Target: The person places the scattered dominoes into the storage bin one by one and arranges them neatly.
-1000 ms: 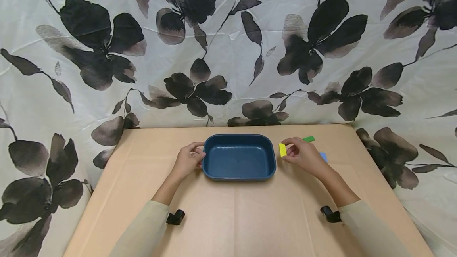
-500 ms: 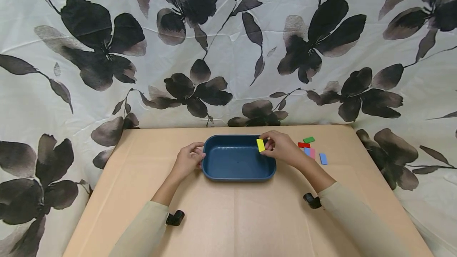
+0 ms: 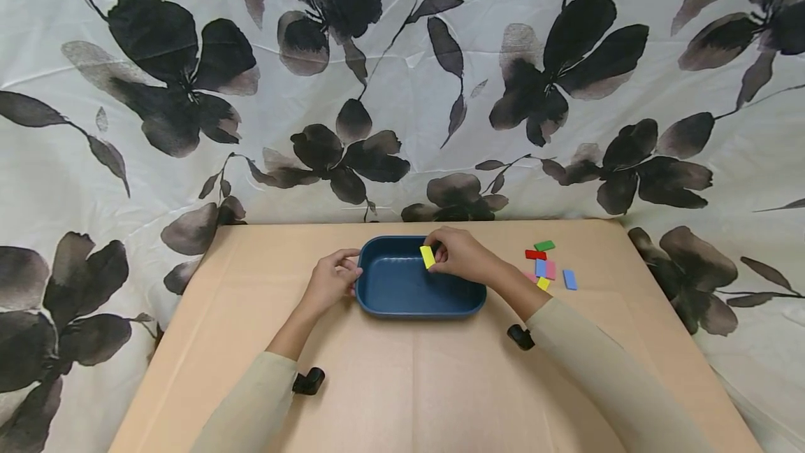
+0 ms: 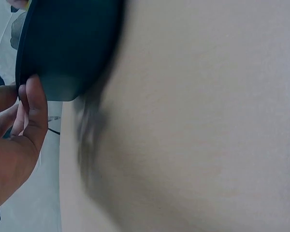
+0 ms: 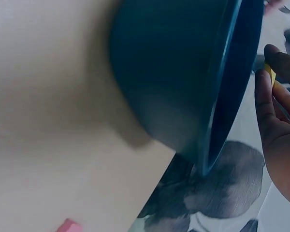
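Observation:
A dark blue rectangular tray (image 3: 383,305) sits at the middle of the tan table. My right hand (image 3: 458,256) hovers over the tray's inside and pinches a small yellow block (image 3: 428,256) between thumb and fingers. The block's edge (image 5: 270,73) shows by the fingers in the right wrist view, beyond the tray rim (image 5: 227,92). My left hand (image 3: 335,279) grips the tray's left rim, its thumb on the rim (image 4: 36,82) in the left wrist view. The tray holds nothing else that I can see.
Several small coloured blocks lie right of the tray: green (image 3: 544,245), red (image 3: 535,254), pink (image 3: 550,270), blue (image 3: 569,279), yellow (image 3: 543,283). A floral cloth (image 3: 402,82) hangs behind the table. The table's back edge (image 3: 415,224) runs just behind the tray.
My right hand has carried the yellow block leftwards from beside the tray to above its inside. The loose blocks it hid now show. The left hand has stayed on the rim.

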